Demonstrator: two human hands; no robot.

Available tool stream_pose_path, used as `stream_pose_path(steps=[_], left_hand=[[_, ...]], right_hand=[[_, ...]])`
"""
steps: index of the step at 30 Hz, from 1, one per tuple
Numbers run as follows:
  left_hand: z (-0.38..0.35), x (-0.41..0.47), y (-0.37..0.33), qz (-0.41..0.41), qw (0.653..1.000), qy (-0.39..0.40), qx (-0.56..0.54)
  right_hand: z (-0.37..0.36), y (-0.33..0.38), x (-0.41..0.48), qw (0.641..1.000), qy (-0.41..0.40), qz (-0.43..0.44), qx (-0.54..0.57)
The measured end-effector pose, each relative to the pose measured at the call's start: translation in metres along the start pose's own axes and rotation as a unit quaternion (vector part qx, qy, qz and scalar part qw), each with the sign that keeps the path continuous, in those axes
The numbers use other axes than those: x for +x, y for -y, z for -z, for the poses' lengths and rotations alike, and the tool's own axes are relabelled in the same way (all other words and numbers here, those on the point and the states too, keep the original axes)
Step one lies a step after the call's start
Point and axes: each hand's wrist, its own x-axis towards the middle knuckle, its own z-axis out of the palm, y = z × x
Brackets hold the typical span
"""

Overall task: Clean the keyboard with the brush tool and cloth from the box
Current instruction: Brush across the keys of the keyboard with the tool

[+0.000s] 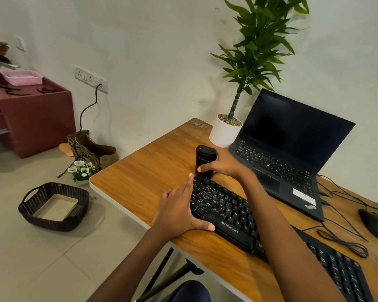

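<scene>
Grips a black brush tool (pixel 205 160) upright with the right hand (pixel 226 167), lower end touching the keys at the 11 o'clock corner of the black keyboard (pixel 227 212). Braces that keyboard's left end with the flat left hand (pixel 178 213), fingers straight, thumb along the front edge. On the wooden table (pixel 144 168): open laptop (pixel 292 136) at 2 o'clock of the keyboard, potted plant (pixel 224 134) at 12, mouse (pixel 374 224) and loose cable (pixel 345 245) at 3. On the floor at 9 o'clock: dark woven basket (pixel 52 225) holding a beige tray (pixel 56 208).
</scene>
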Motion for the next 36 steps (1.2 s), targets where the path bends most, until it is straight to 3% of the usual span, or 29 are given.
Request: stream_pose_path(steps=[6,9,12,15,18,21,24,28,31,33,36], left_hand=[[0.001,0.0,0.0,0.006,1.0,0.005,-0.001],[0.001,-0.001,0.0,0.003,1.0,0.0,-0.006],[0.0,-0.001,0.001,0.002,1.0,-0.002,-0.01],[0.0,0.0,0.0,0.004,1.0,0.003,-0.009],[0.001,0.0,0.0,0.005,1.0,0.004,-0.006],[0.0,0.0,0.001,0.002,1.0,0.001,-0.005],[0.0,-0.001,0.001,0.001,1.0,0.0,-0.014],[-0.001,0.0,0.001,0.001,1.0,0.0,-0.014],[-0.001,0.0,0.001,0.001,1.0,-0.003,-0.012],[-0.001,0.0,0.001,0.003,1.0,0.0,-0.011],[-0.002,0.0,0.001,0.0,1.0,-0.003,-0.013]], right_hand=[[0.005,-0.005,0.002,0.999,-0.006,-0.015,0.029],[0.006,-0.012,0.005,0.997,-0.073,-0.017,-0.035],[0.0,-0.018,0.002,0.996,-0.08,-0.021,0.028],[-0.001,-0.026,0.0,0.99,-0.136,-0.012,0.043],[-0.004,-0.025,-0.002,0.992,-0.078,-0.017,0.099],[-0.004,-0.027,0.001,0.986,-0.166,-0.006,0.034],[-0.007,-0.027,-0.002,0.99,-0.097,-0.006,0.103],[-0.006,-0.031,-0.005,0.988,-0.139,0.005,0.069],[-0.006,-0.03,-0.007,0.992,-0.09,0.005,0.093],[-0.004,-0.03,-0.007,0.992,-0.115,0.014,0.052],[-0.002,-0.033,-0.007,0.992,-0.094,0.008,0.078]])
